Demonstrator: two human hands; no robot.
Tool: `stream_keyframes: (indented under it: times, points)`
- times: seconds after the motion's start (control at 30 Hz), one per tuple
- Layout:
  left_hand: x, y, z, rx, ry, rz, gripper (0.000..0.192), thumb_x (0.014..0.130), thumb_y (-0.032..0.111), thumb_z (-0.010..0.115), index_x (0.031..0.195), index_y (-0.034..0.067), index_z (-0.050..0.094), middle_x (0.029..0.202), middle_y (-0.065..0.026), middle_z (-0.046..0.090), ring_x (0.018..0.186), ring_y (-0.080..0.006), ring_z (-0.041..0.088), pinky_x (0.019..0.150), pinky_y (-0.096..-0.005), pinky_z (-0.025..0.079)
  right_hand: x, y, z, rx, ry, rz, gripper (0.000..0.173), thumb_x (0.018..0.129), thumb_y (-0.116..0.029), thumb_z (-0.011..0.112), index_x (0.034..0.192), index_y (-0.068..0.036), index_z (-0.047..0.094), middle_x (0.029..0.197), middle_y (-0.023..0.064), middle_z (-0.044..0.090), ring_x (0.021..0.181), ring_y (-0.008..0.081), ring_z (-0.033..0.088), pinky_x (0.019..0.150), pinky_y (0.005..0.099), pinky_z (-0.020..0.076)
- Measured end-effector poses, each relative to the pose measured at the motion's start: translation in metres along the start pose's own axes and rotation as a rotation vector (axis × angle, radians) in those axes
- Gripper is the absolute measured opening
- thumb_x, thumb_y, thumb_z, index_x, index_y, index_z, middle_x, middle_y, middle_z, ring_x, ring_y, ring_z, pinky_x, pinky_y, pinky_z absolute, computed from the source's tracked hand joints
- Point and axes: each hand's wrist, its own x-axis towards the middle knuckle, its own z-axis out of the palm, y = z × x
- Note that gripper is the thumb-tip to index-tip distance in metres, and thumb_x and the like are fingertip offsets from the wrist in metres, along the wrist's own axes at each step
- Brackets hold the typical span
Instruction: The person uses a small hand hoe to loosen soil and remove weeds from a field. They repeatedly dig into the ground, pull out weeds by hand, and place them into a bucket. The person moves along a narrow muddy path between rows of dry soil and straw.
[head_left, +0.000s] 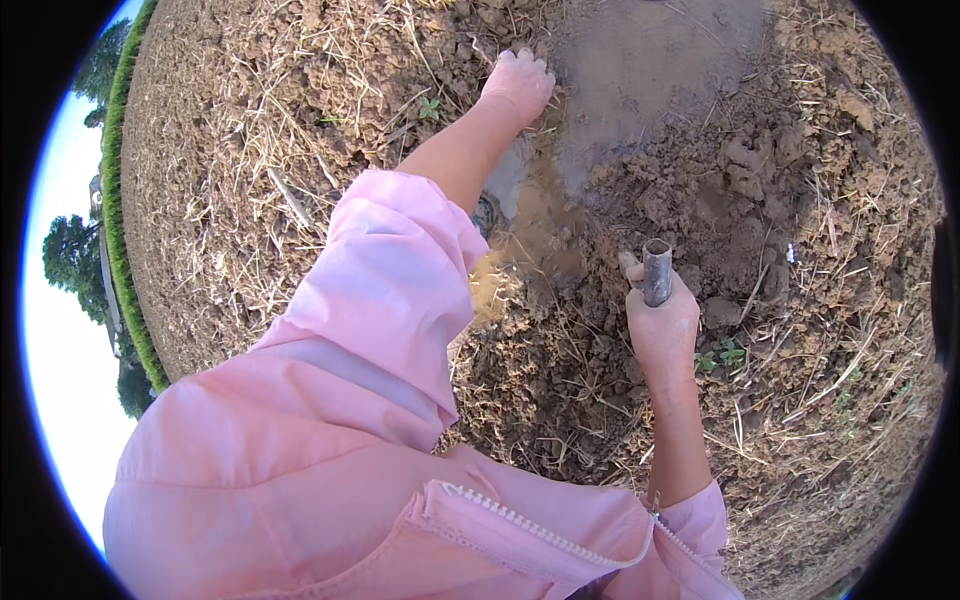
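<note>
My left hand (519, 84) reaches far forward, its fingers bent down into the soil at the edge of a smooth patch of wet mud (652, 82). Its fingertips are hidden, so whether it holds anything does not show. My right hand (664, 330), lower and to the right, is wrapped around a hollow grey tube (658, 274). The tube's open end points up; its lower part is out of sight beneath the hand. Between the hands lie a shallow muddy puddle (551, 206) and dark, wet clods (705, 184).
Rough brown soil strewn with dry straw (255, 142) surrounds me. Small green seedlings grow by the left forearm (429, 109) and right wrist (731, 352). A round, dark object (489, 214) is partly hidden behind my left forearm. Green crop (114, 150) borders the field.
</note>
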Motion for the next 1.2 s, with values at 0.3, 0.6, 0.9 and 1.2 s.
stream_keyframes:
  times: [0.3,0.6,0.9,1.2]
  points:
    - [0.007,-0.003,0.016,0.103,-0.354,0.276,0.017,0.078,0.018,0.061,0.09,0.01,0.069,0.093,-0.005,0.064,0.097,-0.0228,0.054,0.074,-0.0346,0.044,0.01,-0.038,0.02,-0.082,0.005,0.244,0.022,0.072,-0.005,0.057,0.092,0.0,0.06,0.077,0.0194,0.062,0.07,0.0331,0.061,0.067,0.0369,0.0476]
    - [-0.141,-0.067,0.004,-0.141,-0.665,0.449,0.02,0.077,0.015,0.061,0.095,0.006,0.061,0.092,-0.0102,0.063,0.092,-0.0246,0.058,0.079,-0.0355,0.048,0.006,-0.062,0.06,-0.234,0.068,0.225,0.02,0.07,-0.003,0.06,0.09,-0.001,0.06,0.079,0.0206,0.062,0.077,0.0368,0.06,0.071,0.0423,0.048]
    - [-0.09,-0.072,-0.004,-0.233,-0.173,0.382,0.031,0.076,0.011,0.059,0.106,0.007,0.055,0.09,-0.0105,0.061,0.091,-0.0281,0.057,0.077,-0.0374,0.048,0.027,-0.077,0.053,-0.325,0.034,0.329,0.022,0.071,-0.006,0.058,0.093,-0.002,0.061,0.082,0.0227,0.062,0.078,0.0381,0.061,0.072,0.043,0.0485]
    - [-0.037,-0.041,0.032,0.024,-0.359,0.512,0.023,0.078,0.019,0.061,0.1,0.013,0.063,0.102,-0.0036,0.06,0.099,-0.0215,0.054,0.076,-0.0348,0.044,0.038,-0.091,0.058,-0.339,-0.014,0.41,0.023,0.073,-0.01,0.059,0.094,-0.003,0.062,0.082,0.0216,0.063,0.08,0.0382,0.061,0.074,0.0425,0.0476]
